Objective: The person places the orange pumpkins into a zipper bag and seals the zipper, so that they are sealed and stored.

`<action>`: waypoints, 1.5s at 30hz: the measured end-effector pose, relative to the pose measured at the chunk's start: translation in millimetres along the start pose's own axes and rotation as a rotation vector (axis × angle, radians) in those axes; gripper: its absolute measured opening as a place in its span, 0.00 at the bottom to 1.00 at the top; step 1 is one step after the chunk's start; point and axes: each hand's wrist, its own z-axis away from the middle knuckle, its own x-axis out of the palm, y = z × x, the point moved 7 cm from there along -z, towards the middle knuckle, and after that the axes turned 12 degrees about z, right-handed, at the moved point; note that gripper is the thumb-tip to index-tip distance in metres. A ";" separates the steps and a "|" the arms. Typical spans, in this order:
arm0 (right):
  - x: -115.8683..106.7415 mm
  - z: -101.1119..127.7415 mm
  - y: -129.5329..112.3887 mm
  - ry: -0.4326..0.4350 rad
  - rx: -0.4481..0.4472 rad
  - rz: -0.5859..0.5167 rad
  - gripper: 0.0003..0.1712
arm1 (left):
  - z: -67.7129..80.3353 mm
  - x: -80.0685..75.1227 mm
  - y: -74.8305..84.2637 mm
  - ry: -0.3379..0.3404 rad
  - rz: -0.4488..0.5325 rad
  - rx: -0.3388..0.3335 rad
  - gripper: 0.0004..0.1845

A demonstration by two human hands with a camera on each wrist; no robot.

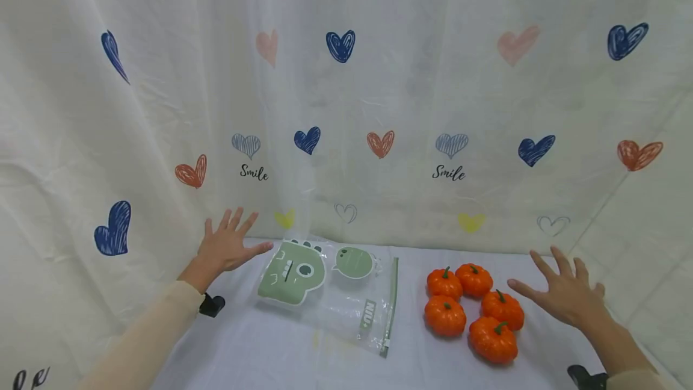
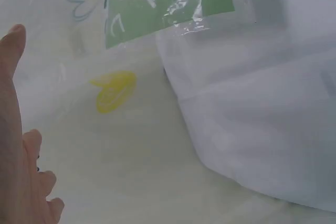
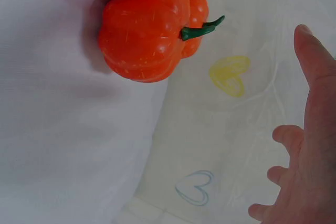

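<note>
A clear zip bag (image 1: 335, 306) with a green cartoon print and a green zip edge lies flat on the white cloth. My left hand (image 1: 227, 248) is held at its left, fingers spread and holding nothing. In the left wrist view, part of the bag's green print (image 2: 173, 3) shows at the top. Several small orange pumpkins (image 1: 445, 316) with green stems sit in a cluster to the right of the bag. Beside them on the right is my right hand (image 1: 568, 290), fingers spread and nothing in it. One pumpkin (image 3: 142, 32) appears large in the right wrist view.
A white curtain (image 1: 346, 95) printed with hearts and "Smile" hangs behind the table and along both sides. White cloth (image 1: 271, 348) covers the table. A dark strap piece (image 1: 211, 304) shows at the left wrist, and another (image 1: 587, 377) at the right.
</note>
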 end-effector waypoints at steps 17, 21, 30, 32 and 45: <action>8.5 19.4 -10.7 -0.008 -0.040 0.037 0.64 | 21.1 20.8 11.2 0.041 -0.050 0.062 0.55; 11.9 21.5 -12.9 -0.007 -0.039 0.038 0.64 | 24.7 21.3 11.3 0.054 -0.063 0.069 0.55; 21.0 31.6 -19.5 -0.019 -0.055 0.065 0.64 | 37.4 28.0 8.8 0.074 -0.075 0.075 0.56; 22.5 35.0 -22.2 -0.016 -0.057 0.080 0.63 | 41.5 29.5 9.1 0.081 -0.087 0.079 0.55; 27.7 56.1 -57.1 0.012 -0.080 0.090 0.61 | 61.2 46.6 25.5 0.065 -0.022 0.109 0.53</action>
